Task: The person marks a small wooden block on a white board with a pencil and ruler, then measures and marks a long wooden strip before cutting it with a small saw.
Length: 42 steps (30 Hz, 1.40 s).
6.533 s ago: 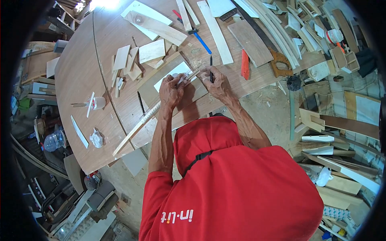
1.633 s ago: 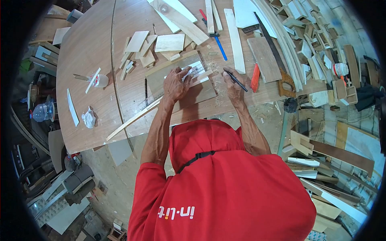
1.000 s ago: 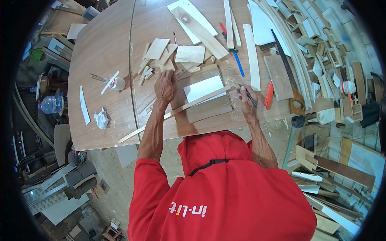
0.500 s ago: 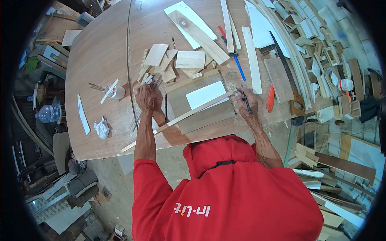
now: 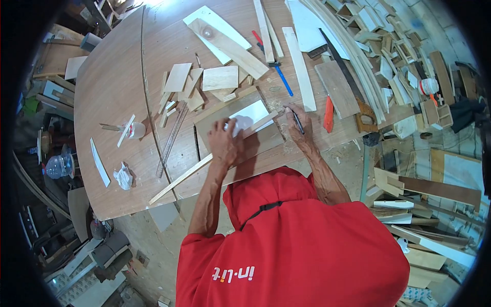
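Note:
My left hand (image 5: 225,142) is over the brown board (image 5: 263,140), its fingers apart near the white rectangular sheet (image 5: 253,113) and the long thin wooden strip (image 5: 190,174). The strip lies slantwise across the board, its lower end reaching the near table edge. Part of the sheet is hidden by my left hand and its shadow. At the strip's upper right end, my right hand (image 5: 300,128) is closed around a dark pen (image 5: 298,123). A clear ruler (image 5: 172,135) and a thin black stick (image 5: 197,143) lie left of the board.
Small wooden pieces (image 5: 220,78) are piled beyond the board. A blue-handled tool (image 5: 284,81), a red cutter (image 5: 328,115) and a handsaw (image 5: 365,123) lie to the right. A glue-stained cup (image 5: 136,130) and crumpled white paper (image 5: 123,176) sit on the left.
My left hand has moved right, from beside the ruler to over the board and strip. My right hand stays by the strip's end with the pen. The view has shifted slightly.

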{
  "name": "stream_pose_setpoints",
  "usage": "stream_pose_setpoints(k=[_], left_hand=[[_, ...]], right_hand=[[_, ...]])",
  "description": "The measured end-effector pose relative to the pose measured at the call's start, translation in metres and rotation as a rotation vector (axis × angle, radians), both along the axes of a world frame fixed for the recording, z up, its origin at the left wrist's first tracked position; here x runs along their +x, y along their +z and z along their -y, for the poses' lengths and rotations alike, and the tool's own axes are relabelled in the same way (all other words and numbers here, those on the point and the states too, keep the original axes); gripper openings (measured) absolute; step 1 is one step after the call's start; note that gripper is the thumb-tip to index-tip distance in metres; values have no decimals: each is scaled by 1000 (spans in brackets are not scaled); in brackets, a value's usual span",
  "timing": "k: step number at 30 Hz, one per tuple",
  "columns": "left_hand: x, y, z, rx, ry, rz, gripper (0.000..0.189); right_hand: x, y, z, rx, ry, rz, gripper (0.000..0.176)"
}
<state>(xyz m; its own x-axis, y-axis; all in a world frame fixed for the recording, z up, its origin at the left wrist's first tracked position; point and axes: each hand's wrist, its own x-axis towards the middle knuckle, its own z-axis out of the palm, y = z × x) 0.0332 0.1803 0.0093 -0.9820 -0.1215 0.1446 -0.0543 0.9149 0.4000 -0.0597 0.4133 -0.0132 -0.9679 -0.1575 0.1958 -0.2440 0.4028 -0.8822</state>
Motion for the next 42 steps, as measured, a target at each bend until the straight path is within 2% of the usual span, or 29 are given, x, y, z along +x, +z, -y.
stream_pose_setpoints(k=[3, 5, 9, 11, 12, 14, 15, 18, 22, 24, 28, 33, 35, 38, 41, 42], left_hand=[[-3, 2, -29, -22, -52, 44, 42], [-6, -2, -39, -31, -56, -6, 43], [-10, -19, -53, -5, -9, -69, 40], [-11, -26, -58, -54, 24, -63, 36], [-10, -28, -60, -54, 21, -67, 36], [-10, -31, -63, -40, 59, -95, 34], [-9, -34, -65, -42, 57, -98, 34], [-10, -41, -70, -3, 96, -208, 30], [-10, -39, -75, -32, 97, -262, 27], [-6, -39, -75, -31, 102, -262, 26], [0, -39, -77, -4, 93, -273, 27], [6, -37, -79, 36, 54, -230, 33], [10, -39, -82, 49, 56, -223, 36], [14, -39, -82, 32, 52, -230, 32], [16, -34, -81, 19, 36, -178, 36], [17, -28, -77, 33, 61, -243, 38]], right_hand=[[2, 5, -4, 29, -23, 77, 26], [7, 17, -6, 326, -133, -54, 31], [6, 17, -29, 169, -92, -123, 27], [5, 20, -44, 230, -218, 59, 22], [5, 22, -52, 230, -222, 56, 22], [4, 24, -66, 422, -288, 129, 18], [1, 28, -70, 554, -283, 156, 18], [-1, 37, -67, 571, -239, 235, 23], [-5, 27, -49, 465, -140, 242, 29], [-3, 23, -35, 435, 7, 281, 32], [4, 13, -8, 352, 128, 173, 31], [6, 1, 0, 332, 137, 139, 33], [7, 8, -3, 237, 157, 308, 34], [5, -4, -11, 163, 177, 401, 35], [7, -7, -14, 134, 181, 396, 33], [8, -4, -15, 136, 180, 399, 33]])
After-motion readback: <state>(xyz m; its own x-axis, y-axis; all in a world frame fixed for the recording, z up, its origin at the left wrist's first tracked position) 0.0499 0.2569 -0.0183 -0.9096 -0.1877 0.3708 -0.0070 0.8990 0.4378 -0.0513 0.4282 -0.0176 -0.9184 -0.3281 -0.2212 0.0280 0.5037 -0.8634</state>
